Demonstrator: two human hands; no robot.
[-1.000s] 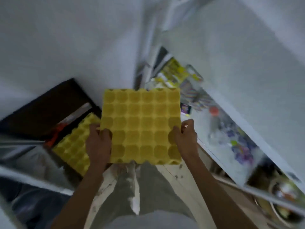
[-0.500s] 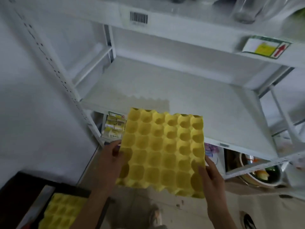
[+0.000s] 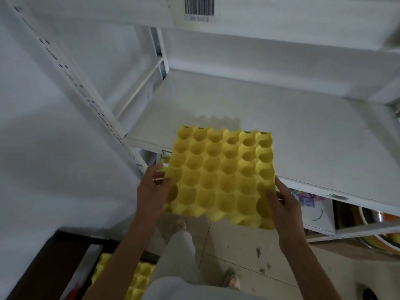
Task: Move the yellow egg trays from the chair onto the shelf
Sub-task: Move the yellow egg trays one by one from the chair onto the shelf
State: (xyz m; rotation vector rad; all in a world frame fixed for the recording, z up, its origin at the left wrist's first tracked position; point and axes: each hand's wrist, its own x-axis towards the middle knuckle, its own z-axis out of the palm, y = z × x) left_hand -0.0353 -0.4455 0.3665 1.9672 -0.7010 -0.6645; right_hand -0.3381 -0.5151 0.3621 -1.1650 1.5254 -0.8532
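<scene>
Two hands grasp a dimpled yellow egg tray (image 3: 220,176) by its near corners, left hand (image 3: 152,191) and right hand (image 3: 283,210), its far edge over the bare white shelf (image 3: 303,131). A slotted metal upright (image 3: 86,92) stands left of it. More moulded yellow trays (image 3: 138,280) lie on the dark chair (image 3: 47,265) below.

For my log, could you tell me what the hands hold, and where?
Both hands, left and right, hold one egg tray by its side edges.

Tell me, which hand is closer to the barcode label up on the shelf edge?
Left. The left hand sits below the barcode label, slightly left; the right hand is lower and farther right.
</scene>
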